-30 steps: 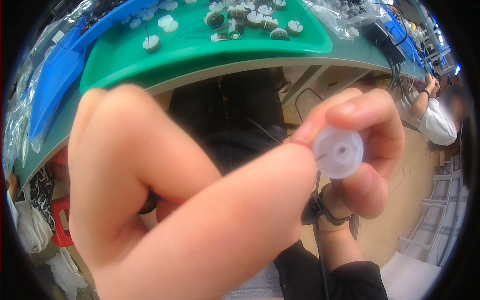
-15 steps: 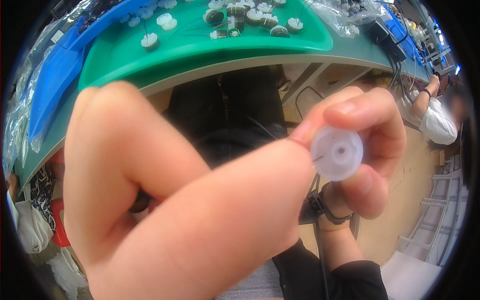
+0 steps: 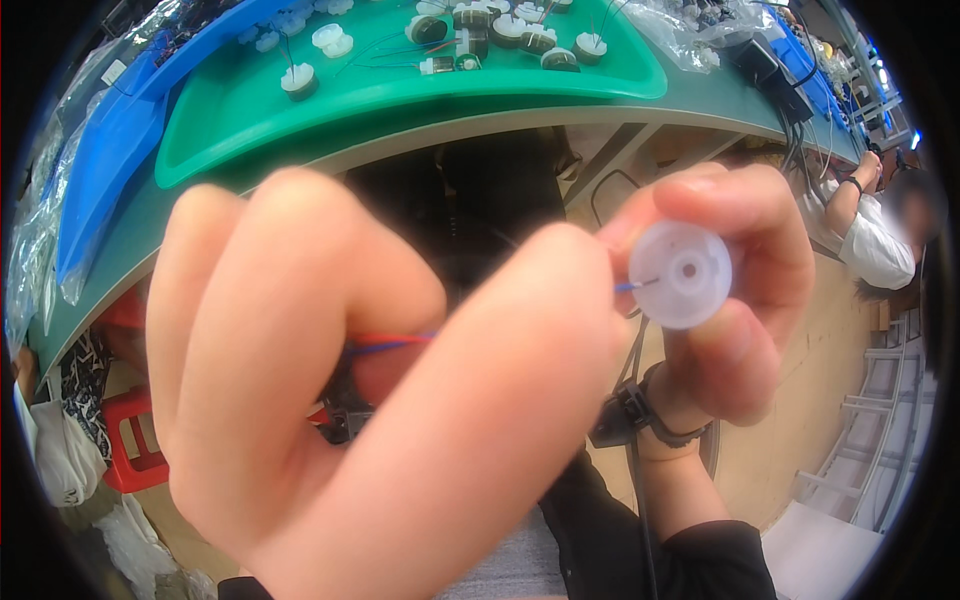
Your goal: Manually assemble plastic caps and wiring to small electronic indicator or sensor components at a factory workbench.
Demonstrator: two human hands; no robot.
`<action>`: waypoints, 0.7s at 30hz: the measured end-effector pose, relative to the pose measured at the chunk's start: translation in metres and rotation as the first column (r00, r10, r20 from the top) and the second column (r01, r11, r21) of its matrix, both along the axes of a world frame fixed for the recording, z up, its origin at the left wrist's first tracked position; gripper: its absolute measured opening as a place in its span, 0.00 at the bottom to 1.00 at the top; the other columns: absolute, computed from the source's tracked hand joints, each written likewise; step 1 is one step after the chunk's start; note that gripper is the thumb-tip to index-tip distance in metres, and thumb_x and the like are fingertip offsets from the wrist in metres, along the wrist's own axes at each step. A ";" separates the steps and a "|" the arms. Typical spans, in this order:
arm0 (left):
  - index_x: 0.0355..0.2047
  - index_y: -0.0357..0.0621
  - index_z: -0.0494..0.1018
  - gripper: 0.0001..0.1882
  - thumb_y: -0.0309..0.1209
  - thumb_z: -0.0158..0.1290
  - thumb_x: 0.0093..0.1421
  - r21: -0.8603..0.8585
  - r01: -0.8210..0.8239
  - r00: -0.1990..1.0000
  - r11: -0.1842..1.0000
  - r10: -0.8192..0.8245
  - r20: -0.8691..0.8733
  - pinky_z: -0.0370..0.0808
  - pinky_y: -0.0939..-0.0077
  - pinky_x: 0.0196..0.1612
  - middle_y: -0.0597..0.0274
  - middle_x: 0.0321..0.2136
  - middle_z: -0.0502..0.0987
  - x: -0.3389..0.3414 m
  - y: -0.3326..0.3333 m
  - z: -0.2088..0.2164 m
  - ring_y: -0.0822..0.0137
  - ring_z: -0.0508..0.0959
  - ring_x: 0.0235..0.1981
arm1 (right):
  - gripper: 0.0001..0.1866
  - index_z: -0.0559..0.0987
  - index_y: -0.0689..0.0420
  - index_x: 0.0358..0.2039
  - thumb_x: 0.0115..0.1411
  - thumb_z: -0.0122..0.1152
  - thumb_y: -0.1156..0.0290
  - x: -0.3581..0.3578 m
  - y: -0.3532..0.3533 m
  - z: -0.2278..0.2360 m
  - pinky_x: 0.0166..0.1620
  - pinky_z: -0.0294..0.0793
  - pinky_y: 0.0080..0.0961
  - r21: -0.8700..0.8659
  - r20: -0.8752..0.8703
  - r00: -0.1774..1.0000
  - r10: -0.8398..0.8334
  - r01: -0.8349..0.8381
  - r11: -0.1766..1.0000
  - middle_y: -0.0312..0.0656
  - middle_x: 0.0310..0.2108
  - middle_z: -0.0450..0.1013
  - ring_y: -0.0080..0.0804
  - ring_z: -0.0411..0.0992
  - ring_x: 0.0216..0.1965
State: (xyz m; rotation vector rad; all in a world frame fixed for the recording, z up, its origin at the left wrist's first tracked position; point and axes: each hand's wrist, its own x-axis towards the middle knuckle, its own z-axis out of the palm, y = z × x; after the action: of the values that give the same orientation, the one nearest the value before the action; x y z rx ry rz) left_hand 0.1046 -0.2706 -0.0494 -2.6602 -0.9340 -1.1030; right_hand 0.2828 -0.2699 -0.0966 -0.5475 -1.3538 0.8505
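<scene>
The left hand (image 3: 445, 425) pinches red and blue wires (image 3: 392, 342), one tip at the white disc (image 3: 705, 293) the right hand (image 3: 767, 285) holds.

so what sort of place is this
Probably a small-parts assembly workshop: a green tray of round parts, some with wires, on a workbench, and another person over at the right.

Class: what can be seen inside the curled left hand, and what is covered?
Red and blue wires show inside the left hand; its fingers hide their further run and anything else gripped there.
</scene>
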 end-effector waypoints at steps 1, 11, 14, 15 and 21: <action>0.32 0.34 0.72 0.08 0.21 0.54 0.50 -0.001 -0.002 1.000 1.000 0.002 -0.001 0.57 0.81 0.19 0.61 0.23 0.73 -0.001 0.000 0.001 0.71 0.61 0.17 | 0.27 0.70 0.69 0.37 0.45 0.61 0.56 -0.001 0.002 -0.001 0.27 0.68 0.16 0.050 -0.021 0.999 0.024 -0.023 0.998 0.51 0.27 0.70 0.29 0.69 0.24; 0.30 0.34 0.71 0.05 0.20 0.53 0.52 -0.111 0.005 1.000 0.994 -0.007 -0.018 0.56 0.83 0.19 0.61 0.25 0.75 0.006 0.000 0.006 0.72 0.62 0.18 | 0.29 0.70 0.72 0.36 0.42 0.62 0.58 -0.012 -0.001 0.007 0.30 0.69 0.18 -0.103 -0.076 0.987 -0.142 0.134 0.986 0.50 0.28 0.70 0.31 0.70 0.27; 0.30 0.35 0.71 0.06 0.19 0.53 0.50 -0.098 0.008 1.000 0.995 -0.009 -0.008 0.56 0.83 0.19 0.63 0.24 0.74 0.005 0.001 0.005 0.72 0.61 0.18 | 0.29 0.70 0.72 0.36 0.42 0.62 0.58 -0.005 0.004 -0.009 0.31 0.69 0.18 0.129 -0.112 0.993 -0.030 0.044 0.991 0.50 0.28 0.70 0.31 0.70 0.27; 0.30 0.35 0.71 0.07 0.18 0.54 0.50 -0.079 0.020 1.000 0.997 -0.020 0.008 0.56 0.83 0.19 0.63 0.24 0.74 0.005 0.001 0.005 0.72 0.61 0.18 | 0.29 0.71 0.72 0.36 0.42 0.62 0.58 -0.006 0.002 -0.006 0.31 0.70 0.18 0.107 -0.100 0.995 -0.030 0.041 0.993 0.50 0.28 0.70 0.31 0.70 0.28; 0.29 0.36 0.71 0.08 0.17 0.55 0.47 -0.088 0.034 0.999 0.996 -0.031 0.034 0.56 0.83 0.18 0.63 0.25 0.74 0.004 0.002 0.003 0.72 0.61 0.18 | 0.28 0.71 0.71 0.37 0.44 0.63 0.59 0.000 0.008 -0.015 0.31 0.70 0.19 0.159 -0.023 0.999 -0.037 0.040 0.987 0.50 0.28 0.71 0.32 0.71 0.28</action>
State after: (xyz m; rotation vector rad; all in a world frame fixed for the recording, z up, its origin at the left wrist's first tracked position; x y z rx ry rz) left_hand 0.1086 -0.2688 -0.0468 -2.7452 -0.9707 -1.1414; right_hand 0.2833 -0.2618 -0.1116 -0.4384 -1.3747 0.7075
